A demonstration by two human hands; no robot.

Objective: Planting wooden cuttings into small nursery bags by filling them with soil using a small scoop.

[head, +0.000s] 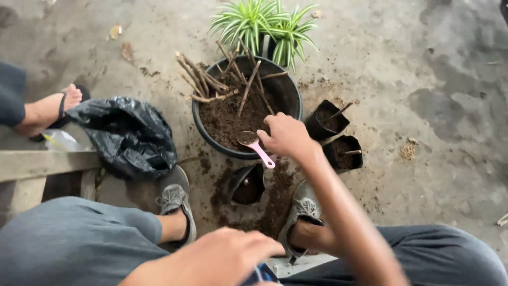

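We see sticks [211, 79] in the pot [286, 87], a bag [129, 137] left of it. Two small pots [338, 140] sit right; a plant [264, 24] stands behind.

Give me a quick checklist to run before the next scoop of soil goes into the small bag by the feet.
1. Pink spoon gripped by the right hand: ok.
2. Spoon bowl loaded with soil: ok, some soil shows in it.
3. Small black bag open-mouthed between the shoes: ok, though it leans.
4. Large black pot within reach, soil left in it: ok.
5. Left hand steadying the bag: not ok, it is away from the bag, near the lap.
6. How full the bag is: cannot tell.
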